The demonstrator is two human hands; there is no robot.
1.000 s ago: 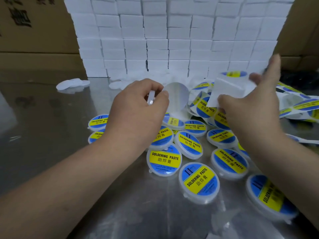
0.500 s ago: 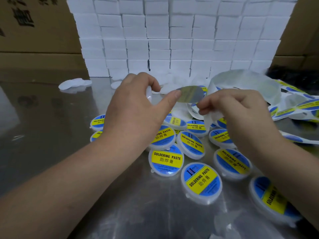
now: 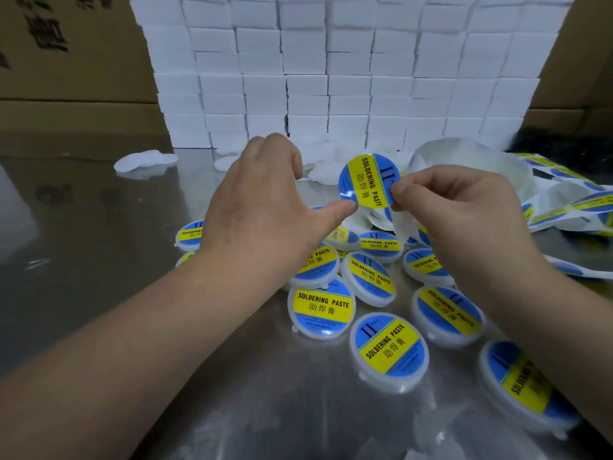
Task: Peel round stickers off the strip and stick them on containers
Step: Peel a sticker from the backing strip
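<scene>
the sticker [image 3: 366,180] was in the air at the centre of the frame, printed face to the camera. the right hand [image 3: 464,220] pinched its right edge between thumb and forefinger. the left hand [image 3: 262,207] had its thumb [image 3: 345,206] stretched out, tip touching the sticker's lower left edge. its fingers were curled, and i could not tell whether they held anything. the strip [image 3: 564,200] lay crumpled at the right edge. labelled containers [image 3: 388,353] were heaped on the table [image 3: 99,293] below the hands, with blank ones [image 3: 142,162] at upper left

risks, as i judged them: held only at its edges, the sticker could curl and stick to itself or to a fingertip. laid down in haste, it would likely go on off-centre or creased

the sticker read "soldering paste" in black on a yellow band, with 助焊膏 beneath and a "ii"-like mark on the blue. the containers bore the same. the small print was too fine to read, and the dark characters on the carton [image 3: 66,44] at upper left were cut off
</scene>
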